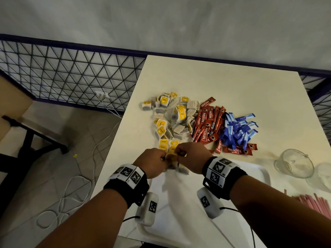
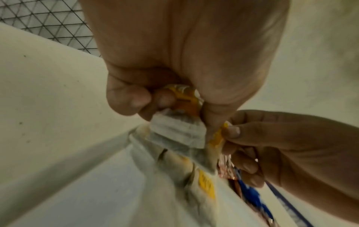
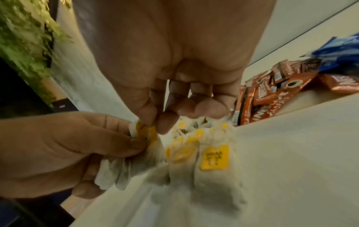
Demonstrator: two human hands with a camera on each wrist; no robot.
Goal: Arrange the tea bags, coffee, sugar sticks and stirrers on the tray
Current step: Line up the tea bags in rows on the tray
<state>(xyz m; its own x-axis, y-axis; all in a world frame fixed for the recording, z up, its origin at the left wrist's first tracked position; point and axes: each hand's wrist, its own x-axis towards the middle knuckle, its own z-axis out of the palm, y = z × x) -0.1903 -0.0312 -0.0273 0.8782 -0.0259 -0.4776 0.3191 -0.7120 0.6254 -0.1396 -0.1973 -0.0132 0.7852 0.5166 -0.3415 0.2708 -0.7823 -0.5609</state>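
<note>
A heap of tea bags (image 1: 172, 117) with yellow tags lies on the cream table, with red coffee sticks (image 1: 207, 126) and blue sugar sticks (image 1: 238, 129) to its right. My left hand (image 1: 157, 162) grips a bunch of tea bags (image 2: 178, 130) by their tags over the white tray's (image 1: 258, 169) far edge. My right hand (image 1: 186, 154) pinches a yellow tag (image 3: 145, 132) of the same bunch between thumb and forefinger. More tea bags (image 3: 213, 158) lie under the hands at the tray's far edge. Pink stirrers (image 1: 315, 203) lie at the right.
A clear glass cup (image 1: 295, 165) lies tipped on the table right of the tray, another glass thing (image 1: 322, 174) beside it. A black wire fence (image 1: 62, 68) runs behind the table. White cables (image 1: 71, 194) trail on the floor at the left.
</note>
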